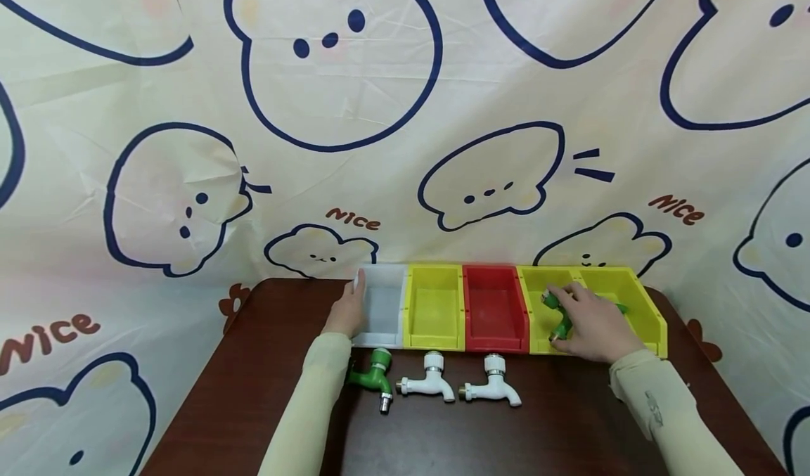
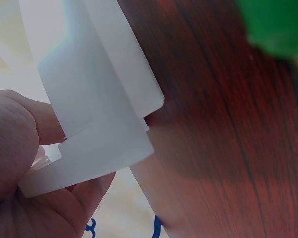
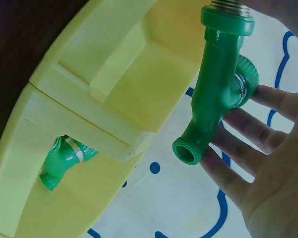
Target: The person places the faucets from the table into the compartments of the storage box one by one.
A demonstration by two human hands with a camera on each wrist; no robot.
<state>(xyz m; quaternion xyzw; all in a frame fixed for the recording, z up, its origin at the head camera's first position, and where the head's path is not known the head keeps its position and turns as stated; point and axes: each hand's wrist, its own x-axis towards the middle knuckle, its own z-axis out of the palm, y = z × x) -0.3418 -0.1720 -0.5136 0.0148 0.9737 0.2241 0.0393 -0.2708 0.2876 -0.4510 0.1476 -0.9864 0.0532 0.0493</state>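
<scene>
My right hand [image 1: 598, 323] holds a green faucet [image 3: 216, 82] over the left of two yellow bins at the right end of the row. In the right wrist view the thumb is up by its threaded end and the fingers lie along its body. A second green faucet [image 3: 64, 161] lies in the rightmost yellow bin [image 1: 652, 321], partly hidden by the bin wall. With my left hand [image 1: 346, 312] I grip the outer side wall of the light grey bin [image 1: 382, 339] at the left end.
A yellow bin [image 1: 434, 340] and a red bin [image 1: 496, 342] stand between. In front of the row on the dark brown table [image 1: 405, 441] lie a green faucet [image 1: 377, 370] and two white faucets [image 1: 433, 379]. A cartoon-printed cloth [image 1: 380, 181] hangs behind.
</scene>
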